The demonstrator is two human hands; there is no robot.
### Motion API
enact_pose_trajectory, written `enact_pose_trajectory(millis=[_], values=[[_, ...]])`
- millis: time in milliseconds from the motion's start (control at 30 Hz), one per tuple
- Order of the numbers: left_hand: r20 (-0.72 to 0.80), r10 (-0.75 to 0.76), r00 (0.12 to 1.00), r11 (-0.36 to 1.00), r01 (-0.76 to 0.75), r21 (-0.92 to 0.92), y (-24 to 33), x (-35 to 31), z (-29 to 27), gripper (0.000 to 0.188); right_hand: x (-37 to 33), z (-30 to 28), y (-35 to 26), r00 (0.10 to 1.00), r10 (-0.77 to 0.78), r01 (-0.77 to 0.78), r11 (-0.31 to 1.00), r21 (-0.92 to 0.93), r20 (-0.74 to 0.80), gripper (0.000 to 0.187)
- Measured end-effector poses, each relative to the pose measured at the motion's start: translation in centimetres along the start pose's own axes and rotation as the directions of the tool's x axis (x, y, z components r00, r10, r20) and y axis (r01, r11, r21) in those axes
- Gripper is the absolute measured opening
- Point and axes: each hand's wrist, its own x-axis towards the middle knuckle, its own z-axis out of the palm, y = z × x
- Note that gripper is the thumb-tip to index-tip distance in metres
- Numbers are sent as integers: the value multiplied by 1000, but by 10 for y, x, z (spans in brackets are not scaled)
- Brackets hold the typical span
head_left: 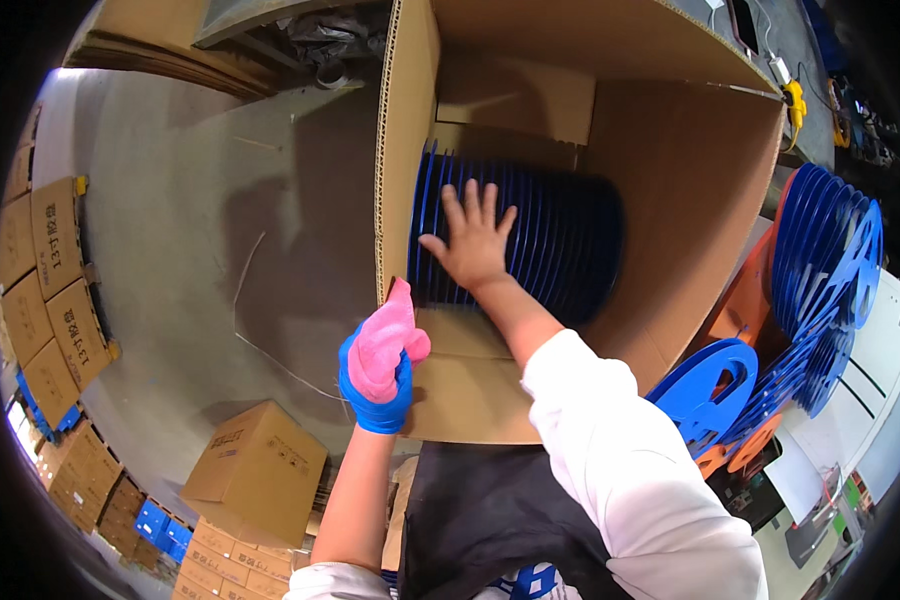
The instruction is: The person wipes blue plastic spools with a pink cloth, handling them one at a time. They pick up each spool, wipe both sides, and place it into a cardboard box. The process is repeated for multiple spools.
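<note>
Inside a large opened cardboard box (660, 190) stands a row of dark blue plastic reel discs (570, 230), packed edge-up side by side. My bare right hand (473, 243) lies over the left part of the row with its fingers spread; it appears to touch the disc edges. My left hand (378, 375), in a blue glove, grips a pink cloth (385, 345) beside the box's near left corner. The cloth covers most of that hand's fingers. The lower parts of the discs are hidden in the box.
More blue reel discs (830, 250) stand in stacks at the right, with orange discs (755, 445) among them. A closed carton (255, 470) sits at the lower left. Stacked cartons (55, 280) line the far left. A grey bench (770, 60) with cables is at the upper right.
</note>
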Motion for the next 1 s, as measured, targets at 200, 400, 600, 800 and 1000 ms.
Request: enact_pose_trajectory(millis=[200, 400, 600, 800, 1000], values=[[-18, 146, 989, 974, -141, 179, -2, -3, -6, 16, 3, -9, -16, 990, 99, -107, 990, 89, 97, 70], [12, 166, 986, 957, -164, 239, -2, -4, -4, 8, 31, -23, -31, 916, 286, -296, 955, -6, 281, 50], [-31, -2, 1000, 998, 4, 63, 5, -6, -1, 22, -58, -5, -39, 989, 61, -38, 987, 159, -139, 23], [-77, 74, 994, 990, -64, 127, 4, -2, 2, 19, -134, -4, -50, 988, 136, -150, 958, 243, 72, 68], [-53, 204, 977, 969, -194, 155, -2, 0, 0, 21, -104, -24, 38, 916, 341, -274, 917, 288, -213, 60]])
